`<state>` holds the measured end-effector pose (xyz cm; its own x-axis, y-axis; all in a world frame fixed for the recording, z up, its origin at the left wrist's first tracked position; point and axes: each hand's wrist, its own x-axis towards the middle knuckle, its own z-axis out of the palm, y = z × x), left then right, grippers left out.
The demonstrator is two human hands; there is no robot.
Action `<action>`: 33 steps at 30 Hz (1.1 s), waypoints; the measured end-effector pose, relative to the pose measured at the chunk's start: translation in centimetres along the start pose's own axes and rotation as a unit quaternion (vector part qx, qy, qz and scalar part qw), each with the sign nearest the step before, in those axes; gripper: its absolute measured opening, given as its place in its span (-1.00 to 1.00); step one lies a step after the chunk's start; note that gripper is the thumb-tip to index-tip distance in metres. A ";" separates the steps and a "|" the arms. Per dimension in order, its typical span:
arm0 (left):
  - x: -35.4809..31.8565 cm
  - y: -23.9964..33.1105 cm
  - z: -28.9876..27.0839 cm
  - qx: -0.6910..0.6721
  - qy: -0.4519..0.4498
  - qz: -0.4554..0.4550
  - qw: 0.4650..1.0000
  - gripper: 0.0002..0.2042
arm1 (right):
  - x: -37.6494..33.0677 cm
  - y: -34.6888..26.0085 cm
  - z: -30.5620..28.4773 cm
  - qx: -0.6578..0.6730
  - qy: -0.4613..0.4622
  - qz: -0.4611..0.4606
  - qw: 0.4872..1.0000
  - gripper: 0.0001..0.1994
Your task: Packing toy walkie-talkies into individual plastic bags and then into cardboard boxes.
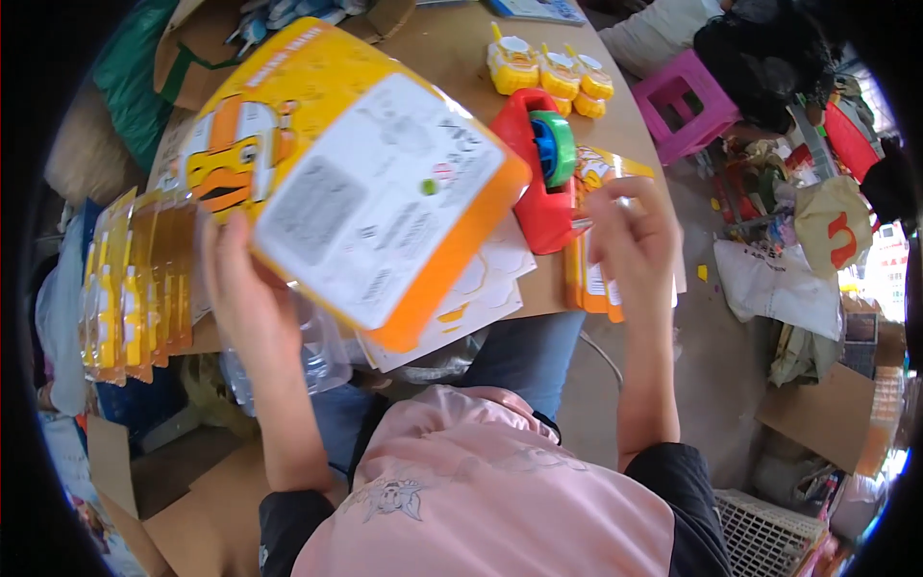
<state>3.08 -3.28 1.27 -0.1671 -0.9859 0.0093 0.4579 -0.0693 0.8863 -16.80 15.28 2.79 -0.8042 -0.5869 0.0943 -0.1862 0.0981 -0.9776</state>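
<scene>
My left hand [248,298] grips a yellow and orange printed card [332,163] by its lower left edge. The card is tilted, its white label side facing up, and a cartoon duck is printed on it. Clear plastic shows behind it, near the wrist. My right hand [630,226] has its fingers curled together just right of a red tape dispenser [543,207] with a green roll of tape [558,144]. Whatever its fingertips may hold is too small to make out. More yellow and orange cards [588,279] lie partly under this hand.
Packed yellow toys in blister cards [139,288] stand in a row at the left. Several small yellow toys [538,69] sit at the table's far side. White printed sheets [481,298] lie at the near edge. A pink stool [685,106] and cardboard boxes [827,409] stand around.
</scene>
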 end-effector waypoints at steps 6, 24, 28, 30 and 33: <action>0.0 0.4 0.2 0.039 0.054 0.012 0.998 -0.71 | 3.5 7.4 -5.2 -0.211 -0.063 -0.016 0.975 -0.73; -0.3 -1.0 -0.2 0.071 0.042 0.093 0.992 -0.71 | -0.1 8.5 -5.3 -0.176 -0.023 0.057 0.983 -0.79; -0.8 -1.3 -0.8 0.110 0.029 0.148 0.982 -0.76 | -1.3 2.8 -4.4 -0.012 0.044 0.063 0.997 -0.86; -1.0 -1.6 -1.0 0.128 -0.010 0.168 0.977 -0.78 | -1.4 0.8 -3.1 0.029 -0.016 0.004 0.999 -0.80; -1.7 -2.1 -1.4 0.171 -0.050 0.223 0.958 -0.82 | -0.8 -1.3 -0.6 0.176 -0.125 0.040 0.976 -0.59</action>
<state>3.60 -1.67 -1.27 -0.1120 -0.8852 0.4516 0.1941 0.4262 0.8835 -16.26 16.06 4.12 -0.6373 -0.7706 0.0087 0.1132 -0.1047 -0.9880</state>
